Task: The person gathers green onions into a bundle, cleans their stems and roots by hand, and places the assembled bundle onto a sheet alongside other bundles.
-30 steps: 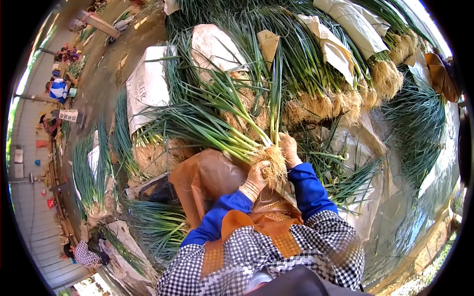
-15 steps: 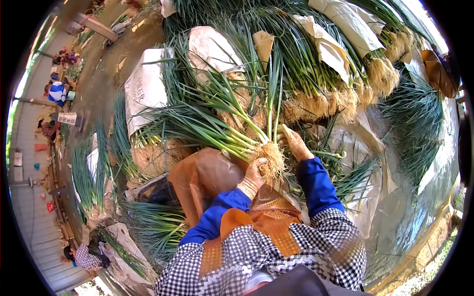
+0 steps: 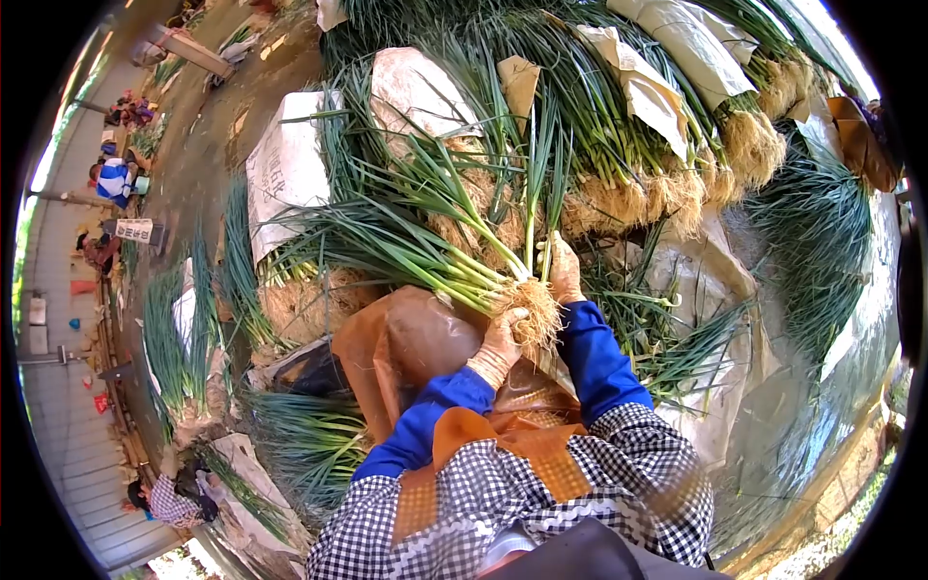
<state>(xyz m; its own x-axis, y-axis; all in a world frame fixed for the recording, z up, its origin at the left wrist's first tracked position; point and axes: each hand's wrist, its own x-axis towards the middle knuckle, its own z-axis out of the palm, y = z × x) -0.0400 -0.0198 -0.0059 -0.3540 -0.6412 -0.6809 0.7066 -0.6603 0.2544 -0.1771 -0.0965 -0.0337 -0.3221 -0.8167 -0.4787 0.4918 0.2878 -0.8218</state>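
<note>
A bunch of green onions (image 3: 462, 275) lies fanned out across my lap, its leaves pointing up and to the left. Around its root end, my left hand (image 3: 499, 346) is closed, next to the pale tangled roots (image 3: 534, 311). On the right side of the bunch, my right hand (image 3: 565, 273) is closed, with thumb and fingers at the base of a few upright green onion stalks (image 3: 532, 217). Its fingertips are partly hidden by the stalks. Brown waterproof cloth (image 3: 416, 333) covers my knee below the bunch.
Heaped green onions (image 3: 599, 145), partly wrapped in white sacking (image 3: 643, 82), lie ahead with roots toward me. Loose leaves (image 3: 696, 348) rest on sheeting at right. A white sack (image 3: 287, 174) covers another bundle at left. Several people sit farther off, including one in checks (image 3: 174, 503).
My right hand has moved slightly left and up, in closer to the upright stalks, and its fingers now point upward. My left hand stays on the bunch's root end.
</note>
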